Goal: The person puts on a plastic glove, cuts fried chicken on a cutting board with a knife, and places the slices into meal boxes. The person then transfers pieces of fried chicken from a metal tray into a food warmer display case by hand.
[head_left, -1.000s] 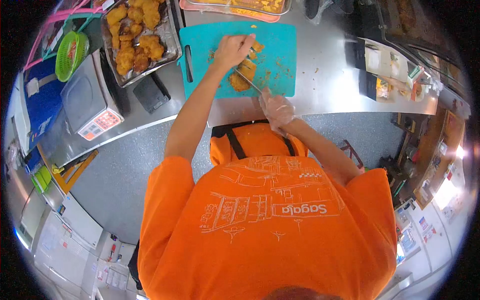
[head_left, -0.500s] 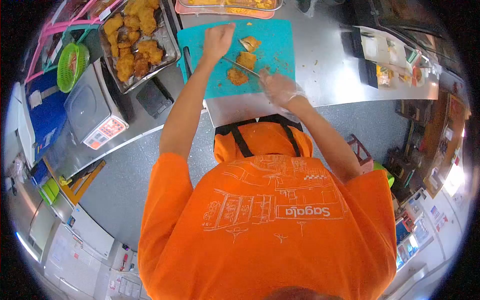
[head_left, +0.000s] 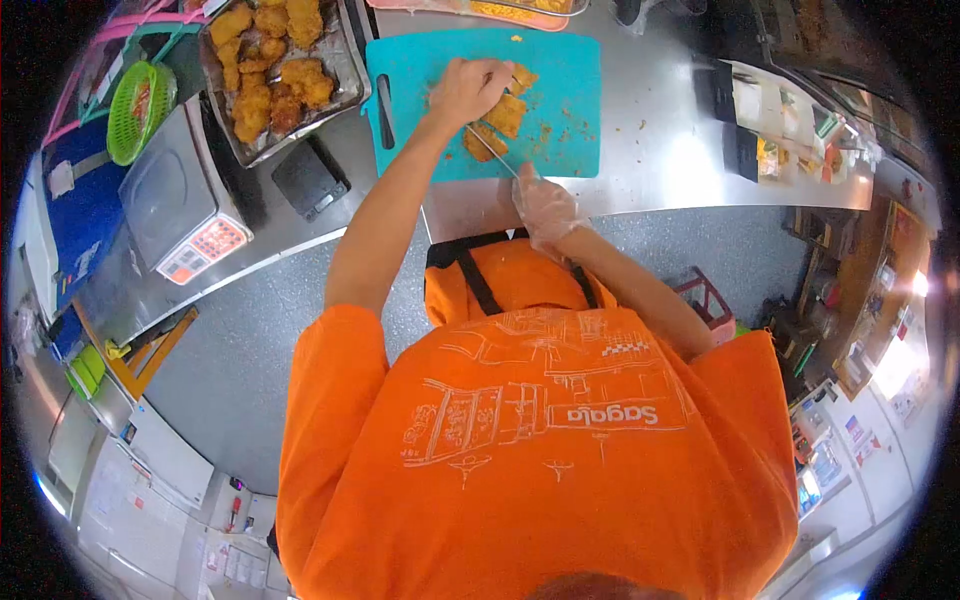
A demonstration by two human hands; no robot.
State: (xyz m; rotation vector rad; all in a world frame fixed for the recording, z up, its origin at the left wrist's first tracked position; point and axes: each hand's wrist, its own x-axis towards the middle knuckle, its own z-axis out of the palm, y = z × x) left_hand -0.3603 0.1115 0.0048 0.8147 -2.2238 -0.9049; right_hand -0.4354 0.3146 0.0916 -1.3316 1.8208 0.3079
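Note:
On the teal cutting board (head_left: 405, 70) lies a breaded fried cutlet (head_left: 507, 117) cut into several pieces. My bare left hand (head_left: 468, 92) is over the board with curled fingers, closed against the cutlet's upper pieces; its fingertips are partly hidden. My right hand (head_left: 545, 207), in a clear plastic glove, is closed round the handle of a knife (head_left: 492, 150) at the board's near edge. The blade slants up and left across the nearest cutlet piece (head_left: 484, 143), its tip close below my left hand. Crumbs are scattered on the board's right half.
A metal tray (head_left: 345, 95) of fried pieces stands left of the board. Beside it are a black device (head_left: 308, 180), a digital scale (head_left: 180, 200) and a green basket (head_left: 141, 112). Beyond the board sits a pink tray (head_left: 540, 20); boxed containers (head_left: 775, 115) stand to the right.
My left hand has moved right, from near the knife tip onto the cutlet pieces. My right hand has drawn the knife toward me, and the blade now crosses the nearest piece.

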